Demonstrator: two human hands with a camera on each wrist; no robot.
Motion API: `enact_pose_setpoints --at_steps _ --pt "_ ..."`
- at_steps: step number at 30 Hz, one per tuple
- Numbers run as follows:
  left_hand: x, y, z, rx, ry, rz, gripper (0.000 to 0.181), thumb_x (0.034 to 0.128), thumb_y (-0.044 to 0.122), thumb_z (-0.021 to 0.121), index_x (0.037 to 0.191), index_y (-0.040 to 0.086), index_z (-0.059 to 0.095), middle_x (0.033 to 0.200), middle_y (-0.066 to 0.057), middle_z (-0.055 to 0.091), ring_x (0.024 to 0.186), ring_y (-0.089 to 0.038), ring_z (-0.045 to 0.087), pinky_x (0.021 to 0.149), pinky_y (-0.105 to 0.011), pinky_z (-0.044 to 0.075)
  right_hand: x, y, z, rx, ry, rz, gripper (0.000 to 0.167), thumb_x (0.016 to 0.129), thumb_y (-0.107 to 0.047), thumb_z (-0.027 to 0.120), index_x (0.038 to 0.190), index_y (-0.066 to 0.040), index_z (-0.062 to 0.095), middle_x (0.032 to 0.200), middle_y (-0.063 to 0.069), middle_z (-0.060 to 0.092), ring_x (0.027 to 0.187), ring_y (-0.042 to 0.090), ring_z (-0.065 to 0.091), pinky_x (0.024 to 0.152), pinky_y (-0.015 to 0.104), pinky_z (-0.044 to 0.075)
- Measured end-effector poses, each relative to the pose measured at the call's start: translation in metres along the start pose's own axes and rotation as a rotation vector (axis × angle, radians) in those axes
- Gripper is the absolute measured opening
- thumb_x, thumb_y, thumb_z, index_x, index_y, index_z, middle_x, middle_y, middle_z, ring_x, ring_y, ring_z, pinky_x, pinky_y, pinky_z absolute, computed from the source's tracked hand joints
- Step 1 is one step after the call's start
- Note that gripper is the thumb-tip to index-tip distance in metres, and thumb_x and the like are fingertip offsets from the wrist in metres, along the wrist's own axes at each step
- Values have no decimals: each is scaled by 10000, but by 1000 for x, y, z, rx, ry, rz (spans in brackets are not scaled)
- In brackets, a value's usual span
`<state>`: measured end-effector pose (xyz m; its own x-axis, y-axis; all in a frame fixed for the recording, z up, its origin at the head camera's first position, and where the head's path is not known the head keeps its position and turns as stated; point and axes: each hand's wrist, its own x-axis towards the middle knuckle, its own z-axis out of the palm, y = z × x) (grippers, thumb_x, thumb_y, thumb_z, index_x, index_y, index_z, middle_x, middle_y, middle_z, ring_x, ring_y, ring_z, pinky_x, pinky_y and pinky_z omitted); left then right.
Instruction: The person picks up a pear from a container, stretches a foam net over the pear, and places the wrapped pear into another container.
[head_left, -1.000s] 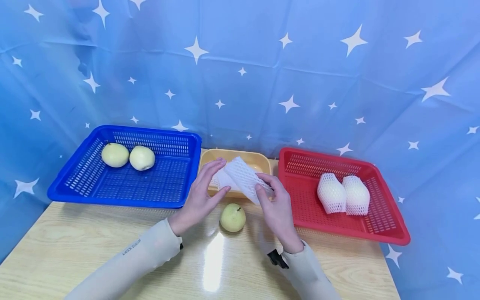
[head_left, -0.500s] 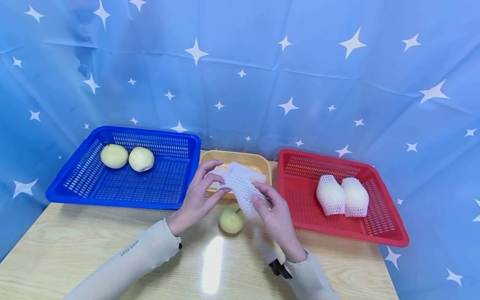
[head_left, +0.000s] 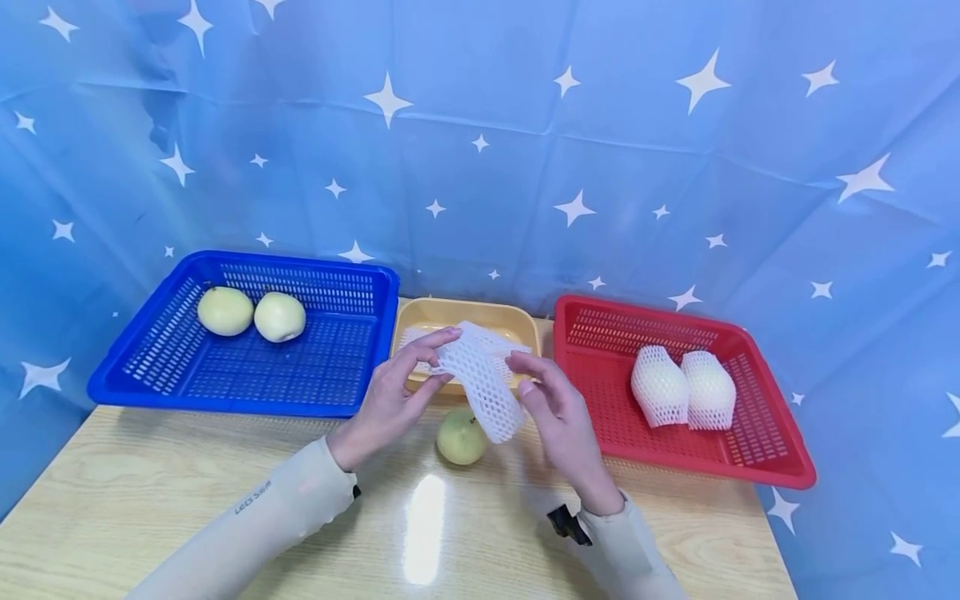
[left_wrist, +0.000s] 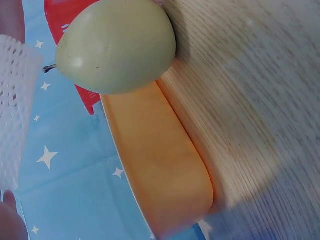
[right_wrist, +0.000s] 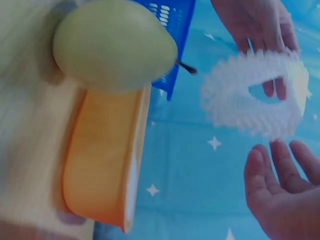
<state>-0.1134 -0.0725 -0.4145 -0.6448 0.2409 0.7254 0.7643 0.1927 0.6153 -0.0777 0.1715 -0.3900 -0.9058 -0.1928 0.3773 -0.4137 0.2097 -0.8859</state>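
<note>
A white foam fruit net (head_left: 491, 398) hangs slanting between my two hands in the head view, its mesh tube spread part way. My left hand (head_left: 390, 402) pinches its upper left end. My right hand (head_left: 564, 421) has its fingers spread beside the net's right side; in the right wrist view these fingers (right_wrist: 285, 167) lie just below the net (right_wrist: 255, 92), whose mouth gapes. Below the net a yellow-green pear (head_left: 459, 438) rests on the table, its stem side partly covered by the mesh. The left wrist view shows the pear (left_wrist: 117, 47) up close.
Behind the hands stands a yellow tray (head_left: 517, 315) with more foam nets. A blue basket (head_left: 247, 398) on the left holds two bare pears (head_left: 225, 311). On the right, a red basket (head_left: 600, 417) contains two net-wrapped pears (head_left: 660, 387). A starry blue curtain (head_left: 480, 208) backs the table.
The foam net has swung more upright, its lower end dropping beside the pear. My left hand has taken its upper end, while my right hand has let go and drawn slightly away.
</note>
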Motion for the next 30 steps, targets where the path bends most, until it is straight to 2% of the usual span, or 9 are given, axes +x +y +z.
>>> enact_pose_setpoints --at_steps 6,9,18,22,26,30 --pt "-3 1 -3 -10 -68 -49 305 895 -113 721 1028 96 542 1423 -149 623 1335 -314 578 1101 -346 468 11 0 -4 -25 2 -24 357 1024 -4 603 1371 -75 649 1377 79 614 1205 201 599 997 247 516" --pt "-3 1 -3 -29 -106 -69 289 913 -104 706 1038 103 546 1439 -151 610 1356 -331 555 1123 -383 450 15 -1 -4 -68 -15 -32 399 1003 2 636 1389 -100 646 1408 53 602 1250 192 580 1019 304 523" --pt "-3 0 -5 -64 -177 -81 276 929 -99 688 1057 105 552 1442 -149 607 1361 -342 548 1112 -434 462 23 -1 -5 -284 -97 -85 635 917 -76 786 1499 -151 546 1507 24 545 1358 223 519 1080 498 474" --pt "-3 -1 -5 -85 -203 -80 266 937 -87 684 1071 100 552 1436 -146 611 1350 -325 560 1090 -424 484 25 0 0 -369 -152 -107 715 914 -133 800 1550 -140 476 1600 22 443 1468 241 409 1153 549 387" --pt "-3 -1 -3 -91 -221 -85 251 943 -70 683 1077 102 558 1426 -136 620 1332 -309 578 1080 -429 491 25 1 6 -448 -165 -124 779 899 -158 819 1573 -105 432 1648 32 373 1523 249 320 1173 575 350" --pt "-3 0 0 -85 -218 -82 247 932 -57 705 1071 96 571 1396 -133 641 1298 -304 607 1038 -431 524 27 3 11 -527 -151 -215 882 831 -92 871 1575 -58 398 1636 119 380 1520 331 315 1157 583 371"
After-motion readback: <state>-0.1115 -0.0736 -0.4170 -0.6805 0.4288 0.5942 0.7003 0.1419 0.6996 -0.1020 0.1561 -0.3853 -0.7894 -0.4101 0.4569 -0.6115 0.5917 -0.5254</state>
